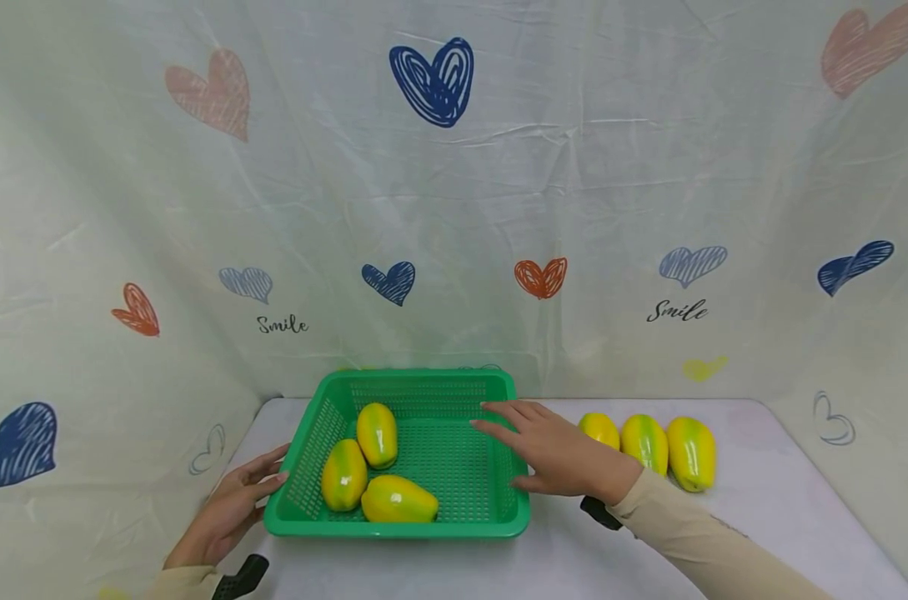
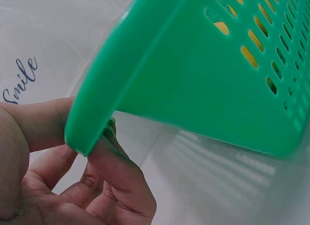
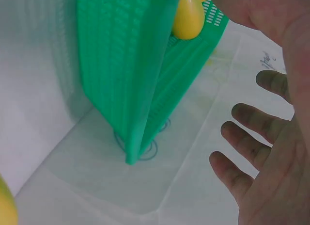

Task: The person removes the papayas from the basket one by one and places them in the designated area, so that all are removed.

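Observation:
A green plastic basket (image 1: 393,530) with slotted walls stands on the table. Inside, toward its left, lie three glossy papaya-shaped fruits, yellow with green: one at the back (image 1: 377,435), one at the left (image 1: 344,475) and one on its side in front (image 1: 399,500). My left hand (image 1: 224,510) pinches the basket's left rim; in the left wrist view the thumb and fingers lie on either side of the rim (image 2: 104,84). My right hand (image 1: 554,450) is spread over the right rim and holds nothing. The right wrist view shows its fingers (image 3: 252,142) apart from the basket (image 3: 145,65).
Three similar fruits stand in a row on the table right of the basket: left (image 1: 599,428), middle (image 1: 644,442) and right (image 1: 692,452), the first two partly behind my right arm. A pale sheet (image 1: 461,208) printed with hearts hangs behind the white table (image 1: 769,500).

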`<state>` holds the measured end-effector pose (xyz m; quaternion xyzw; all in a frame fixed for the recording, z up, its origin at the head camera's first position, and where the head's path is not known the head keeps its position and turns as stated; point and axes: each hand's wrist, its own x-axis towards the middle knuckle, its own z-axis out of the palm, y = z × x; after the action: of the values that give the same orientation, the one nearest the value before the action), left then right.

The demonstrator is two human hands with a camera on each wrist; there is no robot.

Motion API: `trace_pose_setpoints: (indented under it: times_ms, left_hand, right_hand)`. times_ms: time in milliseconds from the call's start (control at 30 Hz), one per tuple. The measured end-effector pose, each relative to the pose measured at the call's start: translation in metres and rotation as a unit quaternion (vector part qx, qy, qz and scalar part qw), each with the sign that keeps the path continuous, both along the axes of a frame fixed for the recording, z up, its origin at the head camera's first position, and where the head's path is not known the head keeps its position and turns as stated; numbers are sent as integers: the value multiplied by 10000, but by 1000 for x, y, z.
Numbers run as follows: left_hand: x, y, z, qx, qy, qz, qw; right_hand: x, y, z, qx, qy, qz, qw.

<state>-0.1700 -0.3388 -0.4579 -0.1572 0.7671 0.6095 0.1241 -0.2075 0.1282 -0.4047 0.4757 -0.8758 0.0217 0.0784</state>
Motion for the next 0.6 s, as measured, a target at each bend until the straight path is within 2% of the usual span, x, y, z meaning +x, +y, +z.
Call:
trace_pose_setpoints:
  times_ms: [467,600]
  left_hand:
    - [-1,-1,-2,-12,0,46,10000]
    - [0,0,-2,-22,24,50,10000]
  right_hand:
    - [-8,-44,-1,384,33,387,9985]
    - [-10,-57,0,598,-103,397,9974]
